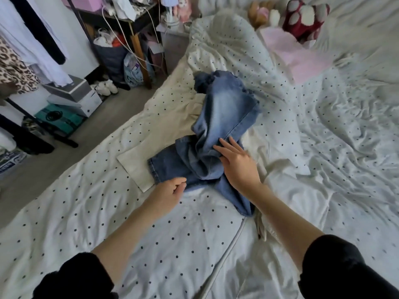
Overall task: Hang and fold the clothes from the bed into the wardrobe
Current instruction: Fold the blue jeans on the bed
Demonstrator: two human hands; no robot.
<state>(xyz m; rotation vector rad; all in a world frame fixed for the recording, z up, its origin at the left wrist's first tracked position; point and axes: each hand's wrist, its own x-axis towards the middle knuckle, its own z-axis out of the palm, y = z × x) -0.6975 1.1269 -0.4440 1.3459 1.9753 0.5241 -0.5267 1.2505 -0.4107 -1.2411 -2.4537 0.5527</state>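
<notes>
Two hands work at one pair of blue jeans [218, 130] lying crumpled on the bed [194, 223]. The left hand [170, 190] has its fingers curled at the near edge of the denim, by the darker leg; whether it actually pinches the cloth cannot be told. The right hand [236, 162] lies with fingers straight and spread, flat on the bunched middle of the jeans, gripping nothing. Both forearms are bare, with black sleeves pushed up near the elbows.

Under the jeans lies one cream garment [155, 134], spread flat, its hem reaching toward the left hand. The bedding is a white polka-dot duvet [86, 208], rumpled. Further up the bed sit one pink folded cloth [295, 55] and one dark red plush toy [306, 16] with white patches.

Left of the bed, on the floor, stand stacked shoe boxes [73, 98], one pair of white shoes [106, 87], and a dark cluttered shelf unit [121, 29]. Clothes hang at the far left, among them a leopard-print garment [13, 67].
</notes>
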